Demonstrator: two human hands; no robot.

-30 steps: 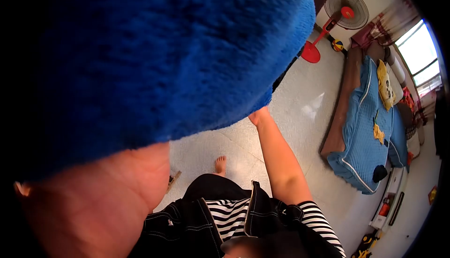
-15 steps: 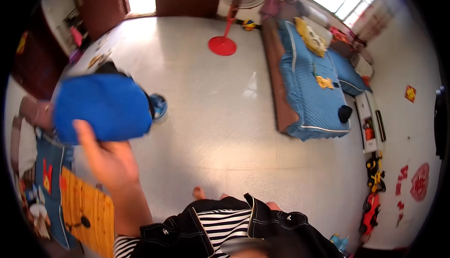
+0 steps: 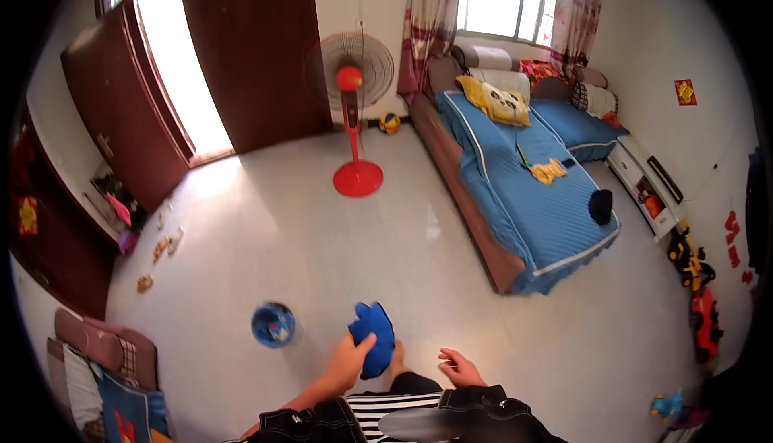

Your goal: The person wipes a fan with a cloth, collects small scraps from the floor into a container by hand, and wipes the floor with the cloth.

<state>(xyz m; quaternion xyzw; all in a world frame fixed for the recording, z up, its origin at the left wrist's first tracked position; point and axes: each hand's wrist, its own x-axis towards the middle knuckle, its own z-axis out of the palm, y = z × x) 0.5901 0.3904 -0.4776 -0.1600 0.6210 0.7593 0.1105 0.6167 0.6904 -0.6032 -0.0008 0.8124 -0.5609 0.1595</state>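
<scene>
Left hand point(image 3: 348, 360) grips blue plush cloth point(image 3: 372, 335); right hand point(image 3: 460, 368) empty.

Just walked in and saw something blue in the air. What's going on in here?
A person stands in the middle of a bedroom floor, looking down at their own hands. The left hand holds a fuzzy blue cloth low in front of them, above a bare foot. The right hand is open and empty beside it. A small blue round container sits on the floor to the left. A red standing fan and a bed with a blue cover are further off.
</scene>
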